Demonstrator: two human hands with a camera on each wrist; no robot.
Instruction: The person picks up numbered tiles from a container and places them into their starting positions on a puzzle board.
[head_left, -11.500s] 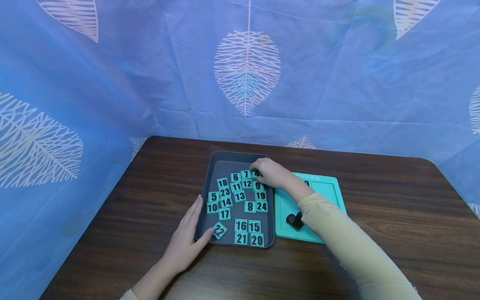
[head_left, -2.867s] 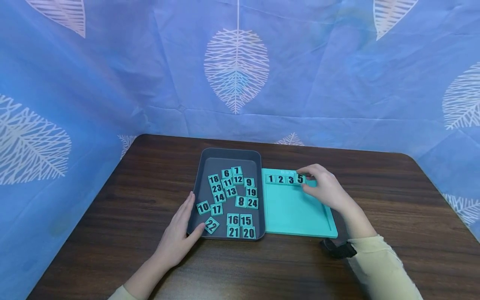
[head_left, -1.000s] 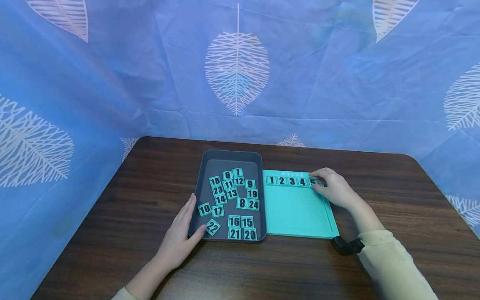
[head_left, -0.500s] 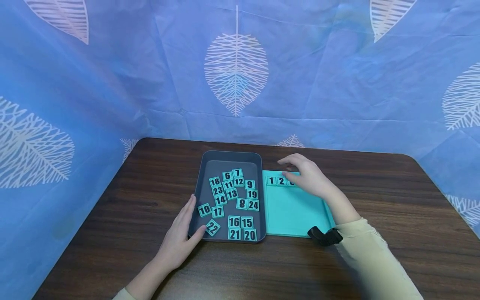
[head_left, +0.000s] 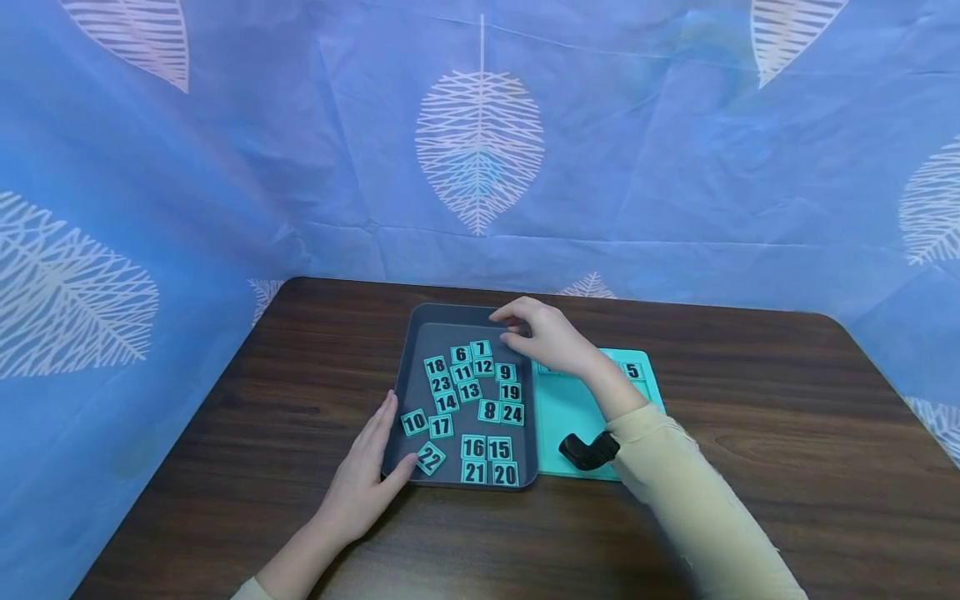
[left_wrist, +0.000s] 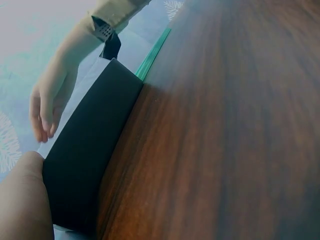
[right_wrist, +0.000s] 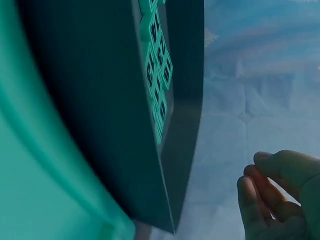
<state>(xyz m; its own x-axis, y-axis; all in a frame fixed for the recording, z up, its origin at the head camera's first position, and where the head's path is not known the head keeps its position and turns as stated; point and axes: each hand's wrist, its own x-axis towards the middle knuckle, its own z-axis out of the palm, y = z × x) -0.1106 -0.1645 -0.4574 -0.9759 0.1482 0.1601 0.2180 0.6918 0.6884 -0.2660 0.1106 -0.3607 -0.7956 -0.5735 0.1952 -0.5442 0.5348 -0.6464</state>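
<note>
A dark grey tray (head_left: 408, 358) holds several turquoise number tiles, among them the 7 tile (head_left: 481, 348), the 6 tile (head_left: 461, 355) and the 22 tile (head_left: 431, 458). My left hand (head_left: 360, 479) rests along its left wall near the front corner, fingers straight, thumb at the front rim beside the 22. Over the tray's far right corner hovers my right hand (head_left: 547, 335), fingers loosely bent, with nothing in them in the right wrist view. To the right of the tray lies a turquoise board (head_left: 555, 408). On its top row the 5 tile (head_left: 633, 372) shows; my right arm covers most of the row.
A black strap-like piece (head_left: 588, 452) at the right wrist hangs over the board's front part. The brown wooden table (head_left: 750, 417) carries both tray and board. Blue cloth with white leaf prints (head_left: 675, 167) hangs behind and at the left.
The 4 and 5 tiles have gone from the tray to the board's top row. My right hand has let go of the 5 and swung left over the tray. The left hand stays put.
</note>
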